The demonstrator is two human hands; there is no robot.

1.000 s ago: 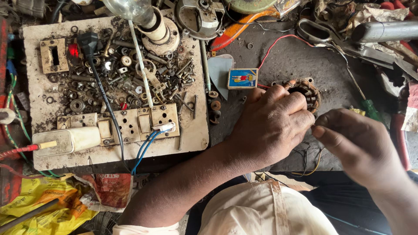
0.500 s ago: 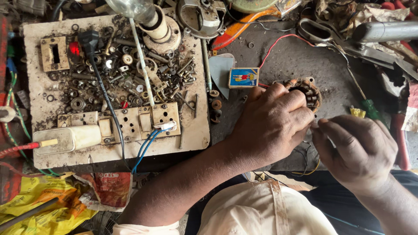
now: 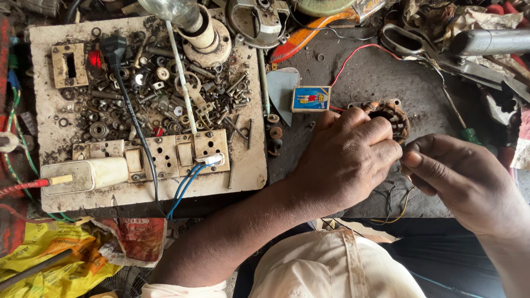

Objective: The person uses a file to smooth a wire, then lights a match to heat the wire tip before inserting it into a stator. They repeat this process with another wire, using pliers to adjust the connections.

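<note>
Left hand (image 3: 345, 160) clamps down over round copper-wound motor stator (image 3: 389, 117) on dark bench, right of small blue matchbox (image 3: 311, 99). Right hand (image 3: 461, 179) pinches something fine at its edge, seemingly wire. Best pulled gently, stator steady.

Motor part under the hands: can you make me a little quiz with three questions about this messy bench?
1. True or false: the left hand rests on the round motor part.
2. What lies just left of the motor part? A) a small blue box B) a banana C) a cup
3. What colour is the wire running from the motor part towards the top of the bench?

Key:
1. True; the right hand pinches at its edge.
2. A, the blue box.
3. Red.
</note>
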